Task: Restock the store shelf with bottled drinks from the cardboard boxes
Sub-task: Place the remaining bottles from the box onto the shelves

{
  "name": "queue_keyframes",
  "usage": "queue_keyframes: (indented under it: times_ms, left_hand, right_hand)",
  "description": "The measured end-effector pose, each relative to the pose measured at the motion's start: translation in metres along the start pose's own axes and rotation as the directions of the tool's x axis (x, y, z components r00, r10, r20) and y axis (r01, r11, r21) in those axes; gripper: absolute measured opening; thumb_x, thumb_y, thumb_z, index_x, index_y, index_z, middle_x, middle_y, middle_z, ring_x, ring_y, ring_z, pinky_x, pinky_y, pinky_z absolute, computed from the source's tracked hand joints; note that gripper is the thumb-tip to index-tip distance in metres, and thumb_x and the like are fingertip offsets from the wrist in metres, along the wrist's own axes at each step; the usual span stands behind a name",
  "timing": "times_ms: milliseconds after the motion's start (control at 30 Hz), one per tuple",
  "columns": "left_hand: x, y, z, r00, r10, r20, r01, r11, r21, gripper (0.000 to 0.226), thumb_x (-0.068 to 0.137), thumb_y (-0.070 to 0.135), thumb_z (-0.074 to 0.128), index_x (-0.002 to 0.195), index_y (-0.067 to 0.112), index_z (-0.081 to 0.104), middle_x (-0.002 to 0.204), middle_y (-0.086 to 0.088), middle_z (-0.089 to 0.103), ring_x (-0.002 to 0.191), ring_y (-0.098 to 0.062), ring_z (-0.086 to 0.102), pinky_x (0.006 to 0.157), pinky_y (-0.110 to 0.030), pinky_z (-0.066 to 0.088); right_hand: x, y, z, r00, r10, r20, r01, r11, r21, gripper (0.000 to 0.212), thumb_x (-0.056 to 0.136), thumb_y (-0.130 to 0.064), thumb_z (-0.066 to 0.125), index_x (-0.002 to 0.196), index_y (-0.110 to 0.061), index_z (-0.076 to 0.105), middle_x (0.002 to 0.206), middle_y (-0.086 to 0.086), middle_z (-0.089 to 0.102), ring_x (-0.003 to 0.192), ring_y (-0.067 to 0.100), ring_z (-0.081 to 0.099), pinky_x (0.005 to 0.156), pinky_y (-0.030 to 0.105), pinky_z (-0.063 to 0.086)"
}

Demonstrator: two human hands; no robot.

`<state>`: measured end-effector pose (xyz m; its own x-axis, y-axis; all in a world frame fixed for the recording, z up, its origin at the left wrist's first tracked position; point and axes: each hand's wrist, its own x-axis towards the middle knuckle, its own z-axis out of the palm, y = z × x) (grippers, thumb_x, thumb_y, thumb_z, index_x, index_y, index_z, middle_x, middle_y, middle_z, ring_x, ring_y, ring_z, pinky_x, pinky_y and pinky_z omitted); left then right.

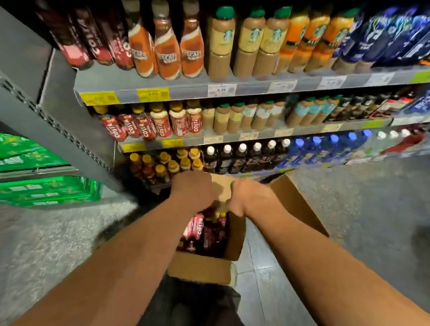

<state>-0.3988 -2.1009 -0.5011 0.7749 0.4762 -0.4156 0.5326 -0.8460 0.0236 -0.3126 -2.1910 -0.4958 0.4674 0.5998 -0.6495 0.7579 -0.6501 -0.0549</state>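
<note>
Fingers on both hands were curled down over box opening; motion blur, couldn't tell if they gripped anything. Left hand & right hand sat side by side, close together. Cardboard box was on floor, open, w/ Costa bottles upright inside, under the hands. Behind it was store shelf, tiers stocked; yellow-cap bottles on bottom tier, just past box.
</note>
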Motion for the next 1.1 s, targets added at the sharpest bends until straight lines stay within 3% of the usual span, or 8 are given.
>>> queue_keyframes:
  times_ms: [200, 300, 400, 500, 667, 767, 867, 1100]
  left_hand:
    - [0.047, 0.015, 0.084, 0.990, -0.054, 0.128, 0.071, 0.988, -0.134, 0.020, 0.090, 0.032, 0.050, 0.103, 0.019, 0.059, 0.098, -0.004, 0.062, 0.090, -0.025, 0.060, 0.074, -0.036, 0.047]
    - [0.070, 0.014, 0.141, 0.985, -0.046, 0.166, 0.076, 0.981, -0.181, 0.011, 0.089, 0.032, 0.050, 0.090, 0.023, 0.055, 0.095, -0.002, 0.062, 0.086, -0.023, 0.059, 0.064, -0.033, 0.039]
    - [0.089, 0.009, 0.204, 0.972, -0.060, 0.226, 0.109, 0.971, -0.212, 0.013, 0.089, 0.031, 0.050, 0.094, 0.023, 0.058, 0.092, 0.000, 0.061, 0.085, -0.024, 0.060, 0.062, -0.034, 0.039]
    - [0.107, -0.001, 0.270, 0.953, -0.069, 0.294, 0.137, 0.967, -0.217, 0.016, 0.089, 0.032, 0.049, 0.098, 0.022, 0.058, 0.097, -0.002, 0.061, 0.091, -0.025, 0.059, 0.064, -0.033, 0.040]
    - [0.134, -0.022, 0.372, 0.940, -0.093, 0.328, 0.198, 0.931, -0.305, 0.017, 0.087, 0.031, 0.055, 0.100, 0.020, 0.058, 0.100, -0.004, 0.060, 0.093, -0.024, 0.058, 0.070, -0.033, 0.043]
    - [0.149, -0.029, 0.427, 0.931, -0.114, 0.346, 0.236, 0.912, -0.335, 0.019, 0.087, 0.031, 0.058, 0.103, 0.021, 0.059, 0.100, -0.003, 0.060, 0.090, -0.023, 0.058, 0.070, -0.034, 0.045]
    - [0.166, -0.031, 0.476, 0.903, -0.164, 0.397, 0.342, 0.834, -0.433, 0.029, 0.087, 0.027, 0.060, 0.113, 0.017, 0.058, 0.111, -0.006, 0.059, 0.099, -0.026, 0.059, 0.072, -0.033, 0.044]
    - [0.200, -0.027, 0.542, 0.838, -0.183, 0.513, 0.523, 0.534, -0.664, 0.050, 0.089, 0.019, 0.060, 0.136, 0.015, 0.044, 0.134, -0.008, 0.051, 0.122, -0.026, 0.049, 0.103, -0.040, 0.042]
  right_hand:
    - [0.063, 0.022, 0.070, 0.995, 0.060, 0.083, -0.071, 0.989, 0.127, 0.039, 0.089, -0.028, 0.052, 0.124, -0.011, 0.055, 0.123, 0.011, 0.060, 0.112, 0.032, 0.058, 0.083, 0.035, 0.048]
    - [0.097, 0.028, 0.117, 0.988, 0.067, 0.137, -0.092, 0.979, 0.183, 0.034, 0.090, -0.031, 0.052, 0.119, -0.013, 0.057, 0.117, 0.010, 0.062, 0.107, 0.030, 0.060, 0.076, 0.031, 0.043]
    - [0.128, 0.030, 0.174, 0.978, 0.084, 0.192, -0.133, 0.956, 0.261, 0.013, 0.090, -0.031, 0.054, 0.092, -0.019, 0.054, 0.096, 0.005, 0.061, 0.082, 0.023, 0.056, 0.067, 0.027, 0.039]
    - [0.163, 0.028, 0.234, 0.963, 0.099, 0.250, -0.171, 0.943, 0.285, 0.009, 0.089, -0.029, 0.054, 0.087, -0.022, 0.050, 0.084, -0.001, 0.055, 0.064, 0.014, 0.048, 0.059, 0.026, 0.038]
    - [0.229, 0.017, 0.328, 0.933, 0.101, 0.344, -0.230, 0.906, 0.355, 0.037, 0.091, -0.032, 0.054, 0.123, -0.014, 0.052, 0.102, 0.005, 0.060, 0.091, 0.023, 0.060, 0.075, 0.034, 0.051]
    - [0.268, 0.007, 0.377, 0.919, 0.151, 0.363, -0.297, 0.873, 0.388, 0.042, 0.090, -0.036, 0.055, 0.126, -0.013, 0.052, 0.118, 0.012, 0.059, 0.104, 0.029, 0.059, 0.086, 0.039, 0.052]
    - [0.299, -0.002, 0.417, 0.897, 0.214, 0.387, -0.386, 0.807, 0.448, 0.042, 0.089, -0.036, 0.058, 0.124, -0.013, 0.054, 0.119, 0.011, 0.059, 0.103, 0.028, 0.060, 0.082, 0.035, 0.053]
    - [0.337, -0.014, 0.482, 0.854, 0.289, 0.433, -0.512, 0.615, 0.599, 0.042, 0.087, -0.029, 0.063, 0.124, -0.014, 0.052, 0.123, 0.011, 0.056, 0.109, 0.028, 0.056, 0.092, 0.039, 0.050]
